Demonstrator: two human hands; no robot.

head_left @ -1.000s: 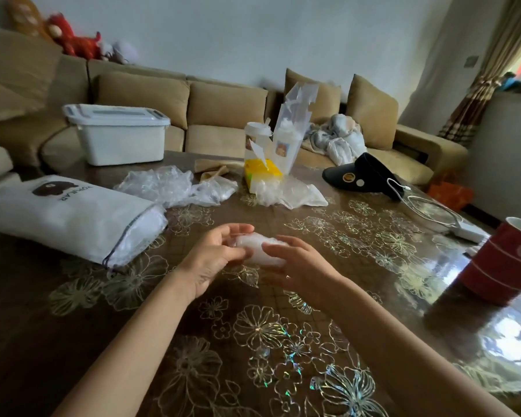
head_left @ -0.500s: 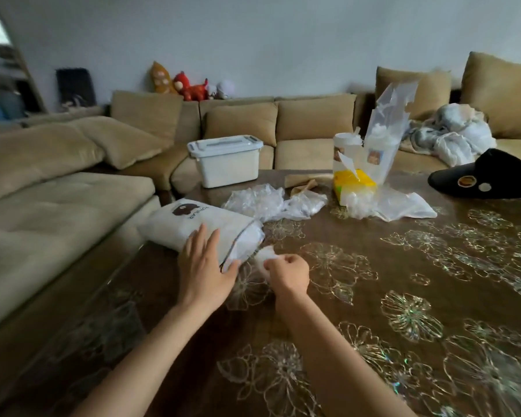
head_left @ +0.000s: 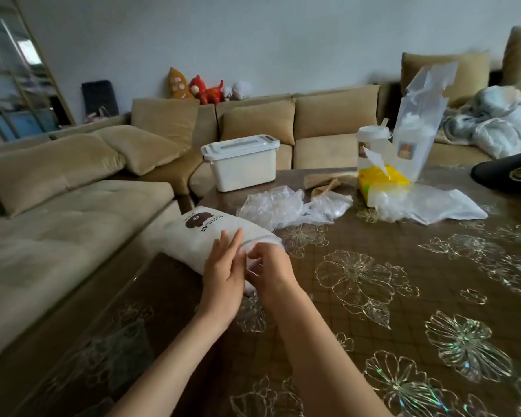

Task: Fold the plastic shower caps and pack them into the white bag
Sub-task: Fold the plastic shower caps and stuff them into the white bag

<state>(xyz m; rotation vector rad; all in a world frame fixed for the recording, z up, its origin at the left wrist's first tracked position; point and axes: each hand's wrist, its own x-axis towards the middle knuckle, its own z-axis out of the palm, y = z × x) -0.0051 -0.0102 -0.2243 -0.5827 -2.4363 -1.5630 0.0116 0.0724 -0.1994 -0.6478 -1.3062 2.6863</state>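
With left hand (head_left: 223, 267) flat on the bag (head_left: 193, 236), right hand (head_left: 269, 266) pinches a folded cap (head_left: 251, 264) at its mouth; loosened, it could unfold.

Home living room. Tan corner sofa (head_left: 82, 212) with cushions wraps low table (head_left: 403, 296) in floral cover. Plush toys (head_left: 206, 90) on sofa back, crumpled blanket (head_left: 494, 121) on seat, curtainless mirror frame (head_left: 15, 70) against wall.

Soft white fabric bag (head_left: 199, 236) with a brown bear print lies sideways at the glossy table (head_left: 403, 251) edge; crumpled clear plastic shower caps (head_left: 271, 206) heaped just behind it, one folded cap (head_left: 251, 266) at its mouth
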